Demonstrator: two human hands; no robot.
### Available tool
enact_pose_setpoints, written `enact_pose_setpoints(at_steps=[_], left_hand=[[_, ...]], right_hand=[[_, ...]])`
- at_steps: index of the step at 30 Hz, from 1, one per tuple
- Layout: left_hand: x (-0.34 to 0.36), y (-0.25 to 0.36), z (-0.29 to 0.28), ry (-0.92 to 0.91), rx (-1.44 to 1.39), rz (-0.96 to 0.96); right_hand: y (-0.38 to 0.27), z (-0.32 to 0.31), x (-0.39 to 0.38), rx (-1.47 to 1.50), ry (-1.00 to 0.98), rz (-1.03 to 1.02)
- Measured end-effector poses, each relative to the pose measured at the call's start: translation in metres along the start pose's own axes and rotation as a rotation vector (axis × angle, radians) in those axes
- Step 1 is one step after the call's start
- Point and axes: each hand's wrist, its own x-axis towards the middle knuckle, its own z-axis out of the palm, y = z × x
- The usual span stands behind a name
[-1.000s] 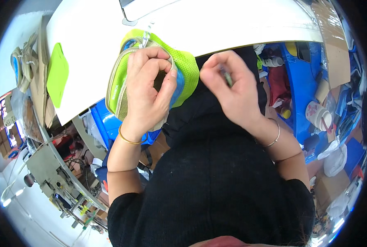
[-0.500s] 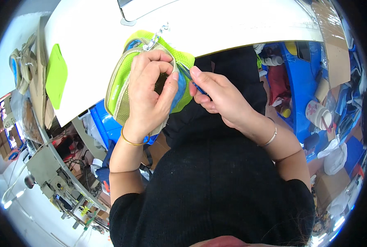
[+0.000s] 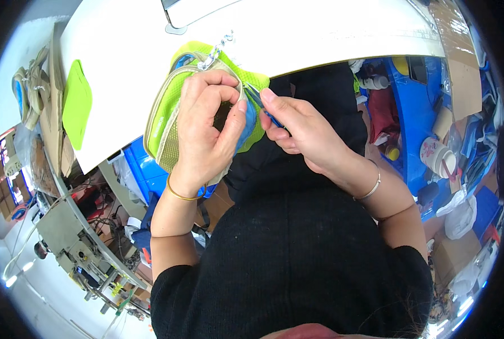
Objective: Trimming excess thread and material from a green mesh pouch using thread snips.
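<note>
A lime-green mesh bag with beige edging and blue inner fabric lies over the table edge, a white speckled cord at its top. My left hand grips the bag's beige edge with curled fingers. My right hand is closed on small blue-handled snips, their tips touching or very close to that edge beside my left fingertips. The exact contact point is too small to tell.
The white table has a flat green piece at left and a grey metal part behind. Below are blue bins, a cluttered blue container at right, and a machine at lower left.
My right hand has moved left and turned, bringing the snips to the bag's edge. The cord has swung rightward. My left hand keeps its hold, shifted very slightly.
</note>
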Motion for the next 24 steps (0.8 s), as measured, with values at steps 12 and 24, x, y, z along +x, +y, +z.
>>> enact_pose_setpoints(at_steps=[12,24], left_hand=[[0.001,0.004,0.000,-0.060,0.004,0.030],[0.006,-0.002,-0.007,-0.200,-0.071,0.135]], right_hand=[[0.009,0.002,0.008,-0.028,0.029,-0.173],[-0.069,-0.005,0.024,-0.149,0.229,-0.526]])
